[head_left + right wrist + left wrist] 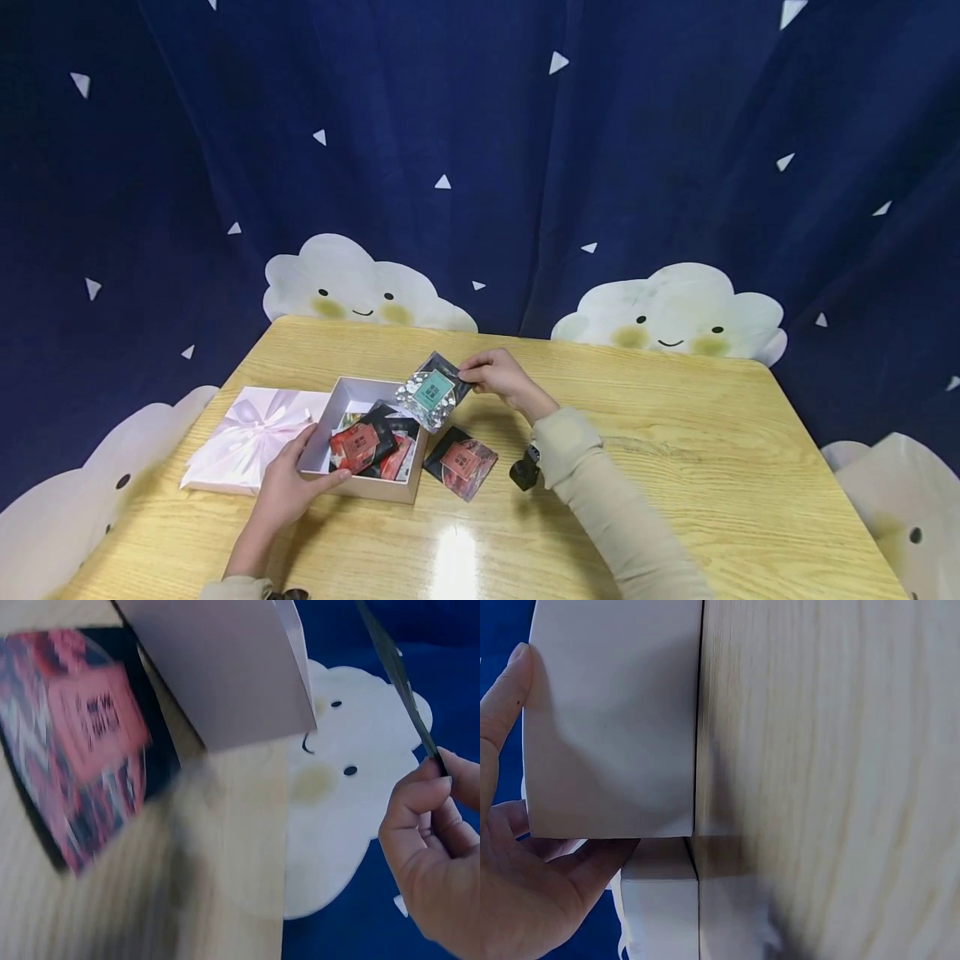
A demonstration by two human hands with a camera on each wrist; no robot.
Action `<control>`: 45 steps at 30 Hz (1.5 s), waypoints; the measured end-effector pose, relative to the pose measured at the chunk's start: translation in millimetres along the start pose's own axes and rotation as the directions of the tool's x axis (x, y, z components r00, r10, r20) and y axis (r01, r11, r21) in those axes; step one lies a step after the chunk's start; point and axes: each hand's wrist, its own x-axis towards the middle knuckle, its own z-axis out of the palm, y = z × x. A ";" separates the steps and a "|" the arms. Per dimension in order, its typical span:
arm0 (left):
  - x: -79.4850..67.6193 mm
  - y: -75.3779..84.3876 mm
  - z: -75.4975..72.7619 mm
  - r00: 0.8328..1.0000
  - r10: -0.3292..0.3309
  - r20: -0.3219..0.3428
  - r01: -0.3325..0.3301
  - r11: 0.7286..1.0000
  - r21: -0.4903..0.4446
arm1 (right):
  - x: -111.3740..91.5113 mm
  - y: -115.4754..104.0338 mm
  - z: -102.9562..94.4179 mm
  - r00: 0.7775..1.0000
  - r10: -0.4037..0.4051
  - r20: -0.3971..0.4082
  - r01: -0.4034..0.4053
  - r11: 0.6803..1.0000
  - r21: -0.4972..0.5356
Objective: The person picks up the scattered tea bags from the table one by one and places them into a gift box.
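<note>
Between thumb and fingers, my right hand (501,377) pinches a flat dark sachet (433,392) with a green label and a pale flower print. The sachet hangs over the right rim of an open pale box (375,489); the right wrist view shows it edge-on. Several more sachets lie in the box, with a red-labelled one (358,446) on top. My left hand (288,479) grips the box's near left corner, thumb on the near rim and fingers along the left side. Another red-labelled sachet (460,463) lies on the table to the right of the box.
A pale pink lid with a ribbon bow (258,425) lies left of the box, close against it. The wooden table (675,467) ends at a dark blue curtain (495,167) printed with clouds and white triangles. A black device (525,471) is at my right wrist.
</note>
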 end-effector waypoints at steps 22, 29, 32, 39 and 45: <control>-1.7 2.9 0.5 1.000 0.021 -0.015 -0.021 1.000 -0.012 | -9.1 25.7 61.9 0.998 -0.055 -0.020 0.056 0.997 0.057; -2.6 2.0 -0.1 0.999 0.028 -0.026 -0.029 0.999 -0.016 | -13.0 34.4 50.2 0.995 -0.097 0.024 0.096 0.995 0.018; -2.3 0.9 -0.2 0.999 0.029 -0.028 -0.030 0.999 -0.012 | -14.9 38.1 45.9 0.994 -0.091 0.055 0.091 0.996 0.000; -1.8 -0.3 -0.6 0.999 0.026 -0.020 -0.027 0.999 -0.023 | -18.0 45.1 38.7 0.997 -0.032 0.075 0.039 0.994 -0.104; -1.0 -0.8 0.0 1.000 0.017 -0.008 -0.017 1.000 -0.022 | -19.6 55.8 30.5 0.991 -0.072 0.114 0.098 0.965 -0.242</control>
